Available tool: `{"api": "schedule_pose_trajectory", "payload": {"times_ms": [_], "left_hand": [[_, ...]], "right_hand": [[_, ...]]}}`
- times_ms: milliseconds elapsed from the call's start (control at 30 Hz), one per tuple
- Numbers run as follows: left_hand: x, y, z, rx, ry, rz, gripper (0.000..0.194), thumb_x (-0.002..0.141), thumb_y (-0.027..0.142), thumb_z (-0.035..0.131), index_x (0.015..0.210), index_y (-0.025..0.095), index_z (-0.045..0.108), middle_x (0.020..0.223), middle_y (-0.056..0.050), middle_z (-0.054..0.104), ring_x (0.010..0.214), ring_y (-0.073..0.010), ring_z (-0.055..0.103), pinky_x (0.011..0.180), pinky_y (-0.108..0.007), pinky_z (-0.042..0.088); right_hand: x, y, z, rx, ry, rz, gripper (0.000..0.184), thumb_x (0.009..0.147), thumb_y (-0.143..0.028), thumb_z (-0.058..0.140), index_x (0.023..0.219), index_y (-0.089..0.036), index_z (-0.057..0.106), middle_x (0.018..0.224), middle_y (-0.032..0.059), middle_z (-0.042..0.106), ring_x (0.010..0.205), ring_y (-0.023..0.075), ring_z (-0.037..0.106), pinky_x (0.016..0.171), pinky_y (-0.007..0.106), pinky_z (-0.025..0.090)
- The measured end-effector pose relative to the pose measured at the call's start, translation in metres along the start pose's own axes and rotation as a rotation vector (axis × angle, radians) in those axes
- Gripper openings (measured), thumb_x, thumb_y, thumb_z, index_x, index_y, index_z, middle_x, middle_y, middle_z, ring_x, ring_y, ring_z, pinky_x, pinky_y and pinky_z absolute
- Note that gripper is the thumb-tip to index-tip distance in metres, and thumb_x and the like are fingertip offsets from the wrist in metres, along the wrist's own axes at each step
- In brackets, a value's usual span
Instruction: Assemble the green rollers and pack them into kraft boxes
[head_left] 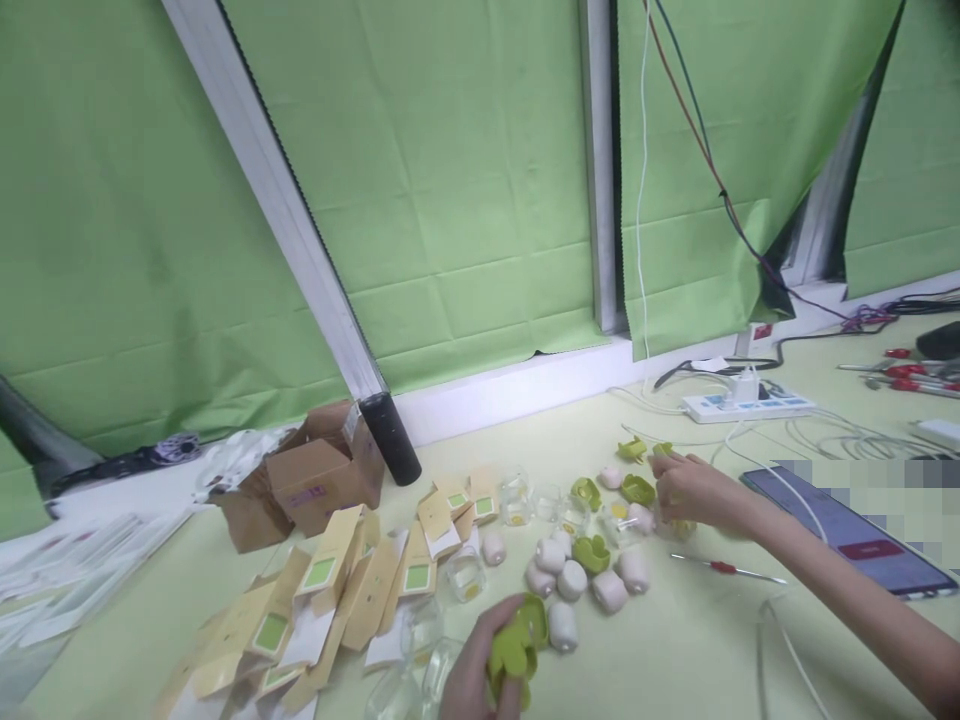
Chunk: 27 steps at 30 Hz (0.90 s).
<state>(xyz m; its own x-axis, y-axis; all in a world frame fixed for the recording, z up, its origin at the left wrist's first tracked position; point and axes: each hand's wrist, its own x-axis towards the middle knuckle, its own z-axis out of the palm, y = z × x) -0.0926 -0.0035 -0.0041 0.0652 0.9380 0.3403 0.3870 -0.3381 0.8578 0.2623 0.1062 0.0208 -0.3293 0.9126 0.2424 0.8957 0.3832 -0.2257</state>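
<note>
My left hand [472, 665], low in the middle, is closed around green flower-shaped cups [514, 645] that look stacked together. Farther off to the right, my right hand [694, 492] has its fingers bent, with the fingertips on another green flower-shaped piece [663, 449]; the hand partly hides it. Between the hands lie several pale pinkish-white rounded pieces [572, 579]. A green flower-shaped cup [592, 553] sits among them, and a second green cup [637, 490] rests just left of my right hand. Clear plastic containers [466, 575] with yellow spots stand near my left hand.
Small tan boxes with green labels [320, 572] are piled at left, before an open brown carton [322, 475] and a black cylinder [391, 438]. A red-and-silver screwdriver-like tool [724, 567], a phone [855, 530] and a power strip [750, 400] with cables lie right.
</note>
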Motion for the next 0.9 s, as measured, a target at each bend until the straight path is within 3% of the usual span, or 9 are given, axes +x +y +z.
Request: {"api": "schedule_pose_trajectory", "payload": {"times_ms": [133,233,300,433,533,633,700,800,900], "left_hand": [[0.027,0.022,0.037,-0.724,-0.154,-0.391,0.044,0.071,0.044,0.059,0.109,0.021,0.056,0.077,-0.004,0.062,0.052,-0.0139,0.052,0.045,-0.023,0.038],[0.038,0.032,0.055,-1.189,-0.212,-0.538,0.050,0.070,0.043,0.058,0.112,0.016,0.056,0.085,-0.008,0.064,0.055,-0.0125,0.052,0.049,-0.024,0.038],[0.038,0.034,0.059,-1.328,-0.179,-0.587,0.048,0.072,0.037,0.060,0.114,0.015,0.056,0.091,-0.010,0.064,0.062,-0.0136,0.055,0.057,-0.025,0.040],[0.032,0.029,0.061,-1.339,-0.122,-0.646,0.041,0.070,0.038,0.070,0.102,0.013,0.064,0.097,-0.012,0.066,0.063,-0.0125,0.055,0.061,-0.025,0.042],[0.029,0.025,0.062,-1.275,-0.062,-0.645,0.039,0.072,0.042,0.070,0.096,0.011,0.067,0.099,-0.012,0.066,0.064,-0.0104,0.053,0.062,-0.023,0.042],[0.027,0.025,0.064,-1.209,-0.027,-0.594,0.037,0.075,0.042,0.068,0.097,0.012,0.068,0.102,-0.011,0.065,0.075,-0.0127,0.057,0.068,-0.024,0.045],[0.026,0.027,0.064,-1.178,-0.030,-0.590,0.034,0.077,0.041,0.067,0.097,0.013,0.068,0.099,-0.010,0.066,0.079,-0.0139,0.058,0.071,-0.025,0.047],[0.023,0.031,0.064,-1.152,-0.040,-0.582,0.030,0.080,0.037,0.064,0.097,0.013,0.067,0.093,-0.008,0.067,0.077,-0.0133,0.060,0.070,-0.024,0.048],[0.021,0.031,0.065,-1.151,-0.039,-0.605,0.027,0.081,0.034,0.064,0.096,0.012,0.067,0.091,-0.008,0.067,0.074,-0.0125,0.061,0.070,-0.025,0.050]], "right_hand": [[-0.011,0.006,0.016,0.020,-0.047,-0.002,0.017,0.066,-0.012,0.059,0.055,-0.023,0.066,0.083,0.0051,0.062,0.076,0.0237,0.061,0.066,0.036,0.044],[-0.011,0.003,0.020,0.052,-0.043,-0.014,0.018,0.067,-0.012,0.056,0.055,-0.021,0.065,0.085,0.0055,0.063,0.075,0.0233,0.061,0.067,0.037,0.044],[-0.012,0.003,0.018,0.081,-0.029,-0.014,0.017,0.070,-0.017,0.056,0.056,-0.021,0.065,0.089,0.0065,0.064,0.077,0.0243,0.061,0.068,0.039,0.045],[-0.017,0.008,0.011,0.178,-0.007,0.026,0.021,0.078,-0.026,0.053,0.063,-0.020,0.067,0.097,0.0088,0.066,0.081,0.0249,0.064,0.067,0.038,0.049],[-0.018,0.001,0.006,0.281,0.044,0.094,0.024,0.085,-0.035,0.049,0.079,-0.021,0.068,0.106,0.0099,0.066,0.089,0.0260,0.064,0.073,0.039,0.052],[-0.017,-0.033,0.004,0.635,0.148,0.159,0.032,0.089,-0.048,0.045,0.097,-0.023,0.063,0.101,0.0087,0.068,0.088,0.0245,0.065,0.073,0.039,0.055],[-0.017,-0.068,0.007,0.874,0.168,0.086,0.034,0.087,-0.053,0.049,0.095,-0.023,0.063,0.092,0.0077,0.069,0.083,0.0236,0.066,0.071,0.039,0.056],[-0.018,-0.117,0.015,0.930,0.124,-0.085,0.025,0.086,-0.045,0.055,0.096,-0.023,0.062,0.090,0.0053,0.068,0.084,0.0201,0.064,0.074,0.035,0.055],[-0.021,-0.143,0.025,0.880,0.104,-0.203,0.018,0.091,-0.035,0.050,0.092,-0.022,0.062,0.085,0.0033,0.066,0.079,0.0169,0.062,0.070,0.031,0.053]]}}
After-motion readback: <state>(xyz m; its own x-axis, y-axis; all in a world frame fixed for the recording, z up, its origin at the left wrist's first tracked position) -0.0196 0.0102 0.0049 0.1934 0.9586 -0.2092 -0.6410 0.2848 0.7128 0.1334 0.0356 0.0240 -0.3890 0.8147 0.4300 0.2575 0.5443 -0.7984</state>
